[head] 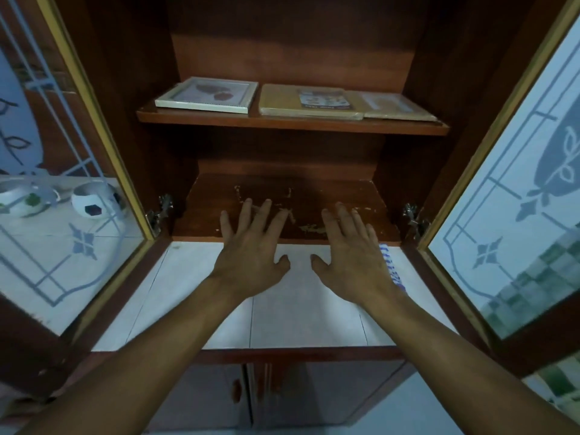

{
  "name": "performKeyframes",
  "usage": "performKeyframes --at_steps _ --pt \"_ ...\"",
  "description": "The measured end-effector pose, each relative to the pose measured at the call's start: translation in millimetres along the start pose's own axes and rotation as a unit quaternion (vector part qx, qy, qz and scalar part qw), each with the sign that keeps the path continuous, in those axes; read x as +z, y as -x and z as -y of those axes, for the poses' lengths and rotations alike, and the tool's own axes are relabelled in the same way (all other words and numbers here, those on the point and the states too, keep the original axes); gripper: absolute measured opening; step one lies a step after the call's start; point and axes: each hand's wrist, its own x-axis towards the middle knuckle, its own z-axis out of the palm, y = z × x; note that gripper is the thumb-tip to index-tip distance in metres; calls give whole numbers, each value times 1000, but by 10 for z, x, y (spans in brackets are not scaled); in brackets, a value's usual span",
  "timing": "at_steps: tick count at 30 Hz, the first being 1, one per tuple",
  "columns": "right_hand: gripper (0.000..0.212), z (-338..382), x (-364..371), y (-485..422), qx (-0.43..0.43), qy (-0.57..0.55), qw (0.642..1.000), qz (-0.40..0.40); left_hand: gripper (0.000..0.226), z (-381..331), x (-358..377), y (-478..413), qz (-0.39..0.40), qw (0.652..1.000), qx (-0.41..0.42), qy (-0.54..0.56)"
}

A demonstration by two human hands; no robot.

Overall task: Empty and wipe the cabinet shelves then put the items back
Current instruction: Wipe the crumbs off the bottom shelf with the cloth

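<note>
reaching into the brown wooden cabinet (292, 58)
left hand (251, 255) and right hand (351, 259) are spread flat over the scratched lower shelf (314, 196), holding nothing. the flat white picture frame (207, 95) on the upper shelf (292, 123) looks stiff and breakable; hold its two side edges.

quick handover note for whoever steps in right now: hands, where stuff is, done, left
Left hand and right hand: both open, fingers spread, holding nothing, fingertips over the lower shelf.
Upper shelf holds a framed picture and two flat tan packets. Blue-and-white cloth lies on the tiled counter by the right hand.
Done: lower shelf shows bare wood; wiped or not, cannot tell.
Left: upper shelf, then restocking.
</note>
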Motion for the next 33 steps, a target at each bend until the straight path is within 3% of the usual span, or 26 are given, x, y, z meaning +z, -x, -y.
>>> performKeyframes --at_steps 15,24,33 --pt "79 411 -194 842 -26 -30 999 -14 84 -11 -530 902 22 999 -42 10" --pt "85 1218 -285 1404 22 -37 999 -32 85 441 -908 1603 20 1000 -16 13" --pt "84 1753 -339 1940 -5 -24 999 -35 86 779 -1161 2291 12 998 -19 60"
